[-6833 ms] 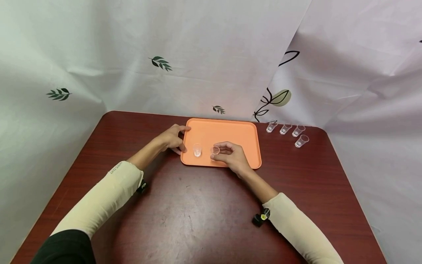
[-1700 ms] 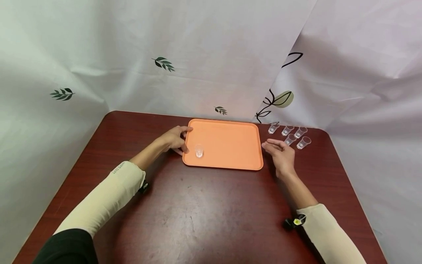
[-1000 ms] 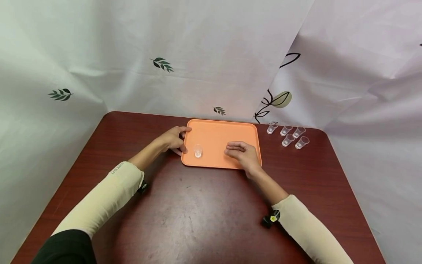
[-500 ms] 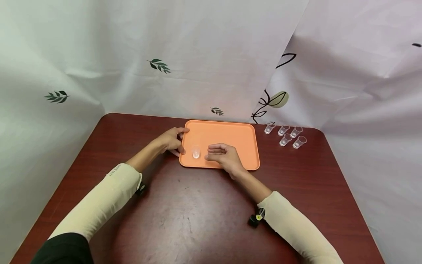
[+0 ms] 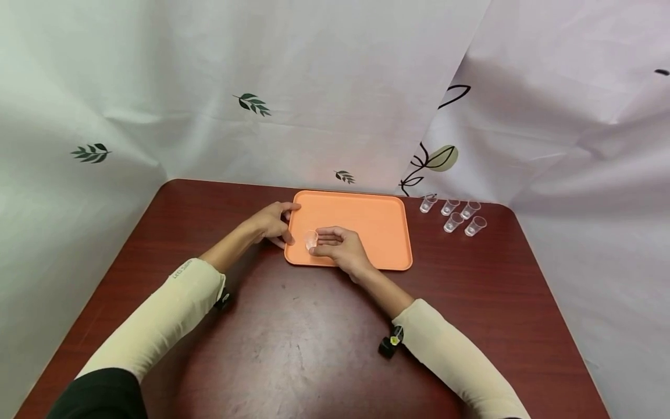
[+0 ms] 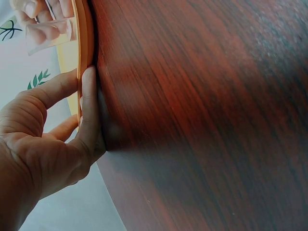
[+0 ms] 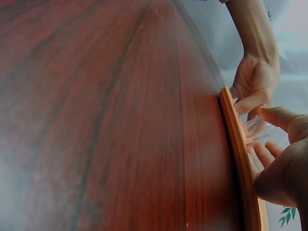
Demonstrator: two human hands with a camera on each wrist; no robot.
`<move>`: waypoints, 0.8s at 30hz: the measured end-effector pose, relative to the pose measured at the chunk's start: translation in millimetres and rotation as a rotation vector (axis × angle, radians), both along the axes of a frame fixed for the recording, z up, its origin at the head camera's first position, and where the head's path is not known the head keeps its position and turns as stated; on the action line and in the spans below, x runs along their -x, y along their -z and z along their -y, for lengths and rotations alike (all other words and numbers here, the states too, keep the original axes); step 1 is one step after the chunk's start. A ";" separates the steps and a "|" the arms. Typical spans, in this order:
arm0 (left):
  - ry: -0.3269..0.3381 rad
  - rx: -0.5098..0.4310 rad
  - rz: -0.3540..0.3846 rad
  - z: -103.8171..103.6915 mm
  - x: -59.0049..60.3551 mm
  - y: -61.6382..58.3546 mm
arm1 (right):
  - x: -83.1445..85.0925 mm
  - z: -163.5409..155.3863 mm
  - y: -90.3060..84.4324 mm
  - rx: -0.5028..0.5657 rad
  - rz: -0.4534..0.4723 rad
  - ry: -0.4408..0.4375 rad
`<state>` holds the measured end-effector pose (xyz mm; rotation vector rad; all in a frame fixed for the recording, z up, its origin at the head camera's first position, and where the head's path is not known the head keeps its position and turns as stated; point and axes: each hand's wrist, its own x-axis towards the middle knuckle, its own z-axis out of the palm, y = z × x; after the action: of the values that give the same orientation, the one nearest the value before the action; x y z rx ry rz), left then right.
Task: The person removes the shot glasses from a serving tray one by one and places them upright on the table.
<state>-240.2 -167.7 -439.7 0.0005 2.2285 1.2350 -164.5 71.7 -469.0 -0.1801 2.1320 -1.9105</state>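
My left hand (image 5: 269, 224) grips the left rim of an orange tray (image 5: 356, 201). In the left wrist view, the left hand (image 6: 45, 139) has fingers on both faces of the tray's edge (image 6: 84, 43). One small clear plastic cup (image 5: 311, 238) stands upright near the tray's front left corner. Around its right side comes my right hand (image 5: 342, 250), thumb in front and fingers behind, spread apart with the fingertips right at the cup. In the right wrist view, the cup (image 7: 257, 127) shows blurred between the right hand's (image 7: 288, 159) thumb and fingers.
Several more clear cups (image 5: 453, 221) stand in a group right of the tray, by the table's back right corner. The dark red wooden table (image 5: 293, 349) backs onto a pale cloth (image 5: 183, 87) printed with leaves.
Earlier, the right hand held another cup over the tray; that cup now stands with the group at the right. The right hand has returned leftward to the remaining cup. The left hand stays put.
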 end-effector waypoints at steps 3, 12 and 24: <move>0.005 0.002 -0.004 0.1 -0.5 0.4 | 0.5 2.7 0.6 -0.016 -0.009 -0.004; 0.000 -0.003 0.005 0.0 1.3 0.8 | 1.1 6.8 2.2 -0.043 -0.043 0.012; -0.004 -0.003 0.017 -0.3 2.1 0.2 | -2.1 -2.0 4.1 0.005 -0.060 0.031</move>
<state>-242.3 -167.4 -439.9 -0.0134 2.2139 1.2358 -162.4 73.7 -473.0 -0.2086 2.1808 -1.9516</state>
